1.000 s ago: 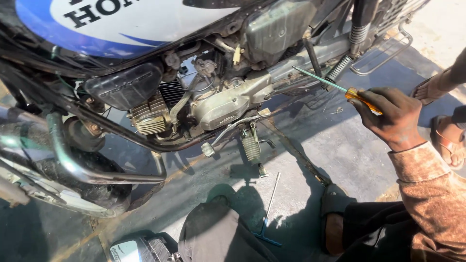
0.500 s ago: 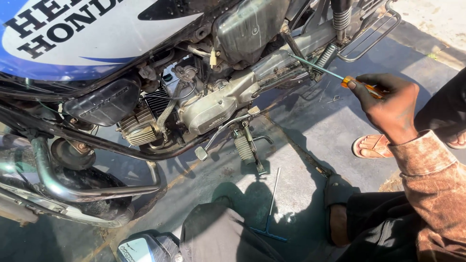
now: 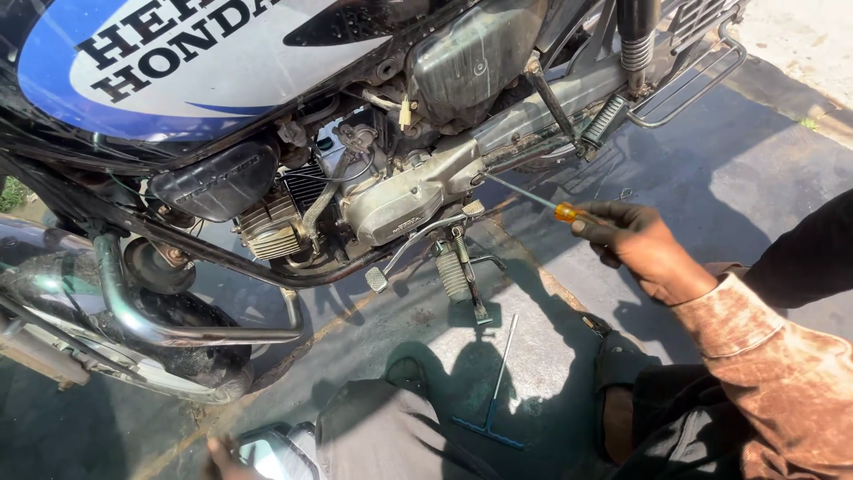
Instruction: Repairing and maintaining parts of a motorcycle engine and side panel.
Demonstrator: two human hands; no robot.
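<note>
The right hand (image 3: 641, 249) is closed around the orange handle of a screwdriver (image 3: 542, 203), whose thin shaft reaches up-left to the motorcycle engine casing (image 3: 400, 209), above the footrest (image 3: 451, 271). The left hand (image 3: 222, 458) shows only partly at the bottom edge beside a mirror (image 3: 271, 453); I cannot tell its grip. A T-handle wrench (image 3: 496, 391) lies on the ground.

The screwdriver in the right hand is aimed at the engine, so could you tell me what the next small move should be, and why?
Probably ease the screwdriver tip further in until it seats. The right hand grips the orange handle, and the shaft points at the rear of the grey engine cover, but whether the tip touches a fastener cannot be told.
</note>
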